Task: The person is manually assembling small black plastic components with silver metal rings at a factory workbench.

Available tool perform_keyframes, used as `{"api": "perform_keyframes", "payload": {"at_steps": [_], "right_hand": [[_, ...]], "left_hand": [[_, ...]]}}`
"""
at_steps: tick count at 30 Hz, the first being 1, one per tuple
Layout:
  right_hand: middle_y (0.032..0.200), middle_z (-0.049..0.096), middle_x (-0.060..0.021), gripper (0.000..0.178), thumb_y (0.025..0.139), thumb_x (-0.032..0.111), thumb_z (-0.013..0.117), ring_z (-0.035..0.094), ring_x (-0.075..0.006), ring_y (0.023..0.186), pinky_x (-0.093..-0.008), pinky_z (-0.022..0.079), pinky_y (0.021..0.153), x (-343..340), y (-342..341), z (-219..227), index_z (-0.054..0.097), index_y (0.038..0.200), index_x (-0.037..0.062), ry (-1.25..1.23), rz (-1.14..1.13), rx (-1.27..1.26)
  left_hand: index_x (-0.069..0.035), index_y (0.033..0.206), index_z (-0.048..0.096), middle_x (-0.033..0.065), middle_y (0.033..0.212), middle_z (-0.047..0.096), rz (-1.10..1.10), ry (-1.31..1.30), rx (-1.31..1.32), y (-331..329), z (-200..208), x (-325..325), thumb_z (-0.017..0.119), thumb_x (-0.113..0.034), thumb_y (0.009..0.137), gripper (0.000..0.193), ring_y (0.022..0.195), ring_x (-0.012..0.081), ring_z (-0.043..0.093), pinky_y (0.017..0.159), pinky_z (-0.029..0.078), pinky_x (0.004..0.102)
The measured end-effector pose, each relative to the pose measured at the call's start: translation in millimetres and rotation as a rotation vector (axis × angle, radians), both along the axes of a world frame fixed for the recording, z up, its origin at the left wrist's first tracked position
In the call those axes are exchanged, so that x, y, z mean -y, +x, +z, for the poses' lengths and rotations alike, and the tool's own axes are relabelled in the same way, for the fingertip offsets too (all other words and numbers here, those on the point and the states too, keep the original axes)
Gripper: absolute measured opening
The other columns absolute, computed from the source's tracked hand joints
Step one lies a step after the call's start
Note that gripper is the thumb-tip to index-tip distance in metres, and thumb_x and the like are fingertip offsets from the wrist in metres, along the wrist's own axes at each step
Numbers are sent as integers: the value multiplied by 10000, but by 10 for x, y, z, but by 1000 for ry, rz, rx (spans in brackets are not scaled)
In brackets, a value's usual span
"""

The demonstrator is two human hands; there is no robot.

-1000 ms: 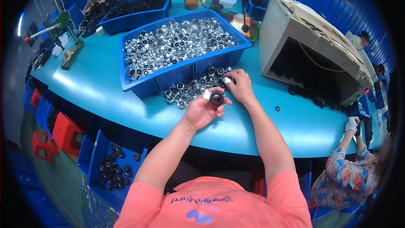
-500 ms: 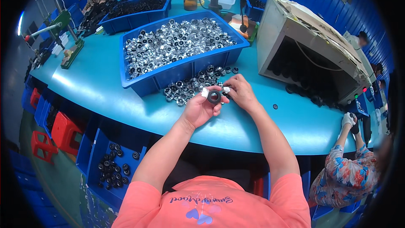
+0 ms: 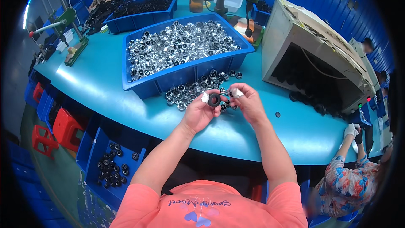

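At the bench, nearest you: your coral shirt at the lower edge, forearms reaching fwd. Below the bench edge, to your L, a blue drawer holds dark wheels; red stools stand farther L.

Over the teal table, your L hand holds a black ring at the fingertips, well fwd of the palm, w/ its open hole turned toward you. A white wrap on one digit sits right beside the ring's L rim. Your R hand, also w/ a white wrap, is just R of the ring, apart from it, its fingertips drawn in narrow; can't tell if they hold anything.

Just past both hands, loose clear-and-black parts lie along the front of a blue tub heaped w/ more. A small dark disc lies alone to your R; beyond it, black pieces lie at the mouth of an open-fronted box. Far R, a co-worker's gloved hand is at the table edge.

In back: a green stand L, a 2nd tub w/ black parts, a lidded jar and a green machine.
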State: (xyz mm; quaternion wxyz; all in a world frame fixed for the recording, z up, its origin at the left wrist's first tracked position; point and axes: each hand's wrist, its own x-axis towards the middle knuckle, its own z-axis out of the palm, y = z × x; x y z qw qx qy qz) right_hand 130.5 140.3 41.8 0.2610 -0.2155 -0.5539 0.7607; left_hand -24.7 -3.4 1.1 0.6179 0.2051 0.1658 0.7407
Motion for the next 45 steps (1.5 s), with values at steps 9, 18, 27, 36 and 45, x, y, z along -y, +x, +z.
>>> {"api": "perform_keyframes", "payload": {"at_steps": [9,18,27,36,45], "right_hand": [[1202,690,-129,414,902,-7,683,693,-166,1009,-314,579,922,122,-9,84,639,1314,-10,-34,183,-48],[1036,716,-76,370,855,30,761,723,-163,942,-296,596,799,200,-63,-56,691,1218,4,439,-15,-17],[996,696,-95,315,776,-32,781,733,-178,806,-284,618,711,328,-72,66,756,1081,43,839,-140,7],[968,686,-85,326,774,-58,769,734,-171,802,-292,620,710,385,-75,31,751,1082,47,994,-195,15],[1152,655,-68,334,876,13,744,690,-165,1027,-305,569,904,226,-68,-55,718,1209,25,412,21,7]], "left_hand": [[-13,1354,544,151,1145,644,128,-21,-64,6,21,8,467,-73,977,389,906,248,648,802,548,391],[-45,1371,524,107,1146,655,256,-41,-272,82,33,36,563,-203,1033,375,959,202,658,850,549,368],[-28,1381,540,75,1181,653,319,-123,-368,127,41,44,589,-151,1048,359,1036,171,666,898,567,345],[3,1427,526,79,1238,656,396,-158,-673,228,71,50,607,-127,1036,420,1063,138,651,927,546,294],[-45,1345,551,55,1123,657,431,-185,-660,186,-11,39,539,-75,1047,300,945,128,657,826,570,289]]}}
